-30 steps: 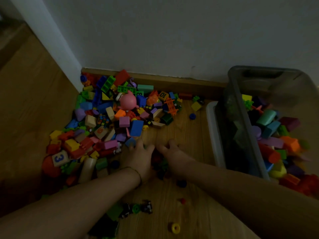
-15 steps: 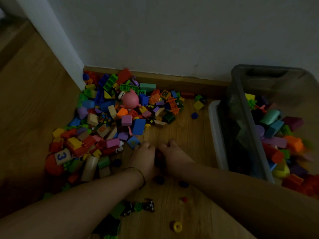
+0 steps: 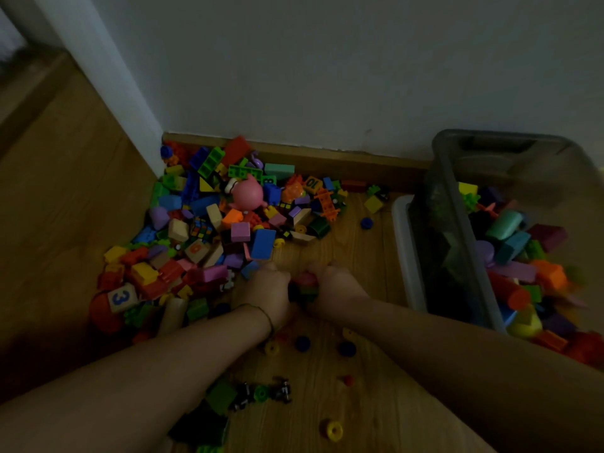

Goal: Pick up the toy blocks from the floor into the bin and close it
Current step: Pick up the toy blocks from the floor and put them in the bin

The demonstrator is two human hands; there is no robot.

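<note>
The person's left hand point(image 3: 268, 289) and right hand point(image 3: 336, 286) are side by side on the wooden floor point(image 3: 343, 250), knuckles up and fingers curled inward. Between them they clasp a handful of blocks point(image 3: 305, 286), with pink and green pieces showing in the gap between the thumbs. The light is dim, so it is not clear how many pieces are in the clasp. A thin bracelet point(image 3: 264, 313) circles the left wrist.

The main pile of blocks point(image 3: 212, 230) fills the far left corner of the floor, against the skirting board, and spreads toward the hands. Its nearest pieces, a blue block point(image 3: 263, 243) among them, lie just beyond the left hand's knuckles. A pink round toy point(image 3: 250, 194) sits near the top of the pile, and a wooden block marked 3 point(image 3: 121, 297) lies at its left edge.

The bin point(image 3: 451, 256), of clear grey plastic, stands at the right side of the floor, near the right forearm and open at the top. It already holds many blocks point(image 3: 510, 243). A white plastic piece point(image 3: 400, 240) lies along its left wall.

Loose bits are scattered on the floor below the wrists, including a yellow ring point(image 3: 333, 429) toward the near edge.
</note>
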